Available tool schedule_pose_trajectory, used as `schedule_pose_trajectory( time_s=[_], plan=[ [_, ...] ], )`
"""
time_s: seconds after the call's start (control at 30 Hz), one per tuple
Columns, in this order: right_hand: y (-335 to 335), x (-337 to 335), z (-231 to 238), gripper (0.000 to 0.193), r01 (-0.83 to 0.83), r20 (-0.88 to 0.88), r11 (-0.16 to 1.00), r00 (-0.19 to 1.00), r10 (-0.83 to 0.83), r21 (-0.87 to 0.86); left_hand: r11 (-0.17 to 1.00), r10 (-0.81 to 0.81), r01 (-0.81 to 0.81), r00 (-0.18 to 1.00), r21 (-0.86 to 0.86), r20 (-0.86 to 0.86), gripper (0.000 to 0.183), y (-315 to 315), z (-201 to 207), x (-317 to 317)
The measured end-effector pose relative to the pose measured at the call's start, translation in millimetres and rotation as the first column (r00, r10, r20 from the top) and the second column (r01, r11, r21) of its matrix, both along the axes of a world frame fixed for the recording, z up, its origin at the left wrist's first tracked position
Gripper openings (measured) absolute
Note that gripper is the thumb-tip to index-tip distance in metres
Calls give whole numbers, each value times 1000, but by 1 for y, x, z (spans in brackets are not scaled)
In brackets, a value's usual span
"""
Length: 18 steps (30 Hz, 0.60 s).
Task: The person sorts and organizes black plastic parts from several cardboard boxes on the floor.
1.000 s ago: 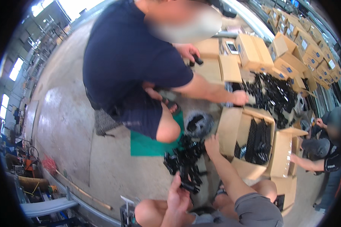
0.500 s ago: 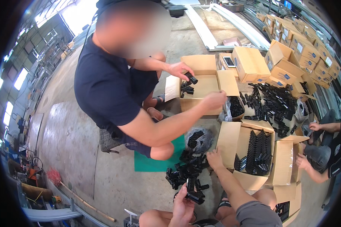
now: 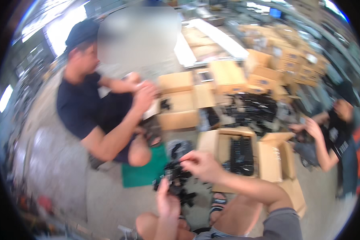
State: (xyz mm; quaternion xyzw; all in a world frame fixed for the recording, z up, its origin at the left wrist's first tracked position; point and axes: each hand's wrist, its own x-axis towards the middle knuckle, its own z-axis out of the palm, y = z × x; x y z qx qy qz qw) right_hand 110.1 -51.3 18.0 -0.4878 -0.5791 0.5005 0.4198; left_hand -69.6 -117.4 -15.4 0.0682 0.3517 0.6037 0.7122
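My left hand (image 3: pixel 168 203) is raised over a heap of black plastic parts (image 3: pixel 185 196). Its fingers are closed around one black part, which blurs into the heap behind it. Just above and to the right, my right hand (image 3: pixel 204 166) reaches in with thumb and forefinger pinched near that part. Anything in this pinch is too small and smeared to make out. To the right of my hands stands an open cardboard box (image 3: pixel 209 141) with black parts stacked in rows. A clear plastic bag (image 3: pixel 180 147) lies beyond the heap.
A co-worker (image 3: pixel 82 108) squats on the left by a green mat (image 3: pixel 142 170) and an open box (image 3: pixel 178 120). Another co-worker (image 3: pixel 340 132) sits on the right. A black pile (image 3: pixel 252 110), an open carton (image 3: pixel 274 154) and stacked cartons (image 3: pixel 294 56) lie beyond.
My right hand has left the box's edge and come left to my left hand. The left co-worker's hands have drawn back from the box and come together. The view has shifted and blurred.
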Motion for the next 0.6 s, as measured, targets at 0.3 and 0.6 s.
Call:
schedule_pose_trajectory(
  time_s=[0.3, 0.6],
  plan=[
    [-74, -4, 17, 19, 276, -347, 960, 897, -273, -41, 962, 13, 140, 833, 233, -554, 37, 14, 53, 33],
    [-59, -25, 21, 19, 247, -499, 941, 800, -333, -232, 958, 63, 87, 866, 273, -497, 32, 28, 45, 18]
  ],
)
